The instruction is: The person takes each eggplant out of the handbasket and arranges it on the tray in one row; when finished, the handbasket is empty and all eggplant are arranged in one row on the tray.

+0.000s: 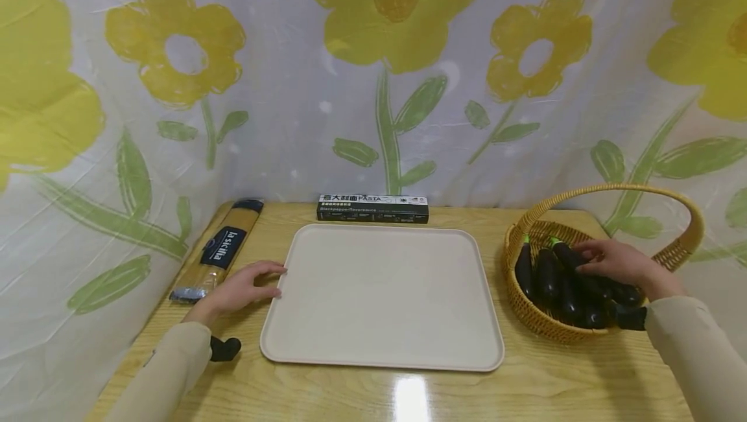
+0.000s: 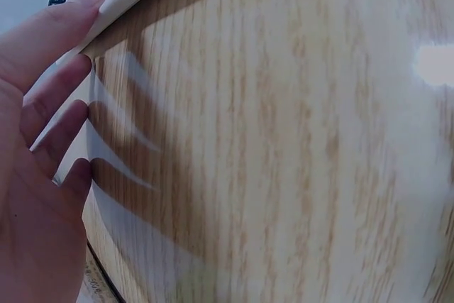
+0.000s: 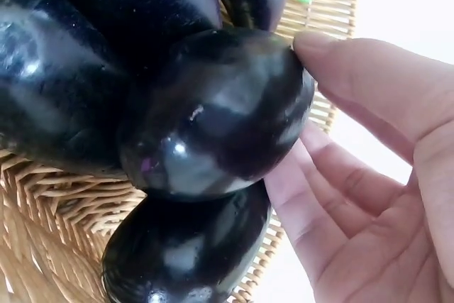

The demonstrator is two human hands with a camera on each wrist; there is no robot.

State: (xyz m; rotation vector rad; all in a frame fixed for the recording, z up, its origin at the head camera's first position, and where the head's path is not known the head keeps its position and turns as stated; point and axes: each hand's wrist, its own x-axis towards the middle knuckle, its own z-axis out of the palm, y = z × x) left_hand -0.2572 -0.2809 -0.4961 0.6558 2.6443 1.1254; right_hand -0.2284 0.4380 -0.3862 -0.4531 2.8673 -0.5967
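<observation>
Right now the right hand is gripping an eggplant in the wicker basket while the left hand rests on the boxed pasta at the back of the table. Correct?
Not quite. The left hand rests at the tray's left edge, as the head view shows; the boxed pasta lies untouched. The right hand does grip an eggplant in the wicker basket.

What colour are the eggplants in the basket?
The eggplants are shiny dark purple, nearly black; the right wrist view shows it best.

Tray [image 1: 382, 292] centre, pasta box [image 1: 372, 209] behind, basket [image 1: 589, 260] right, spaghetti packet [image 1: 222, 255] left
</observation>
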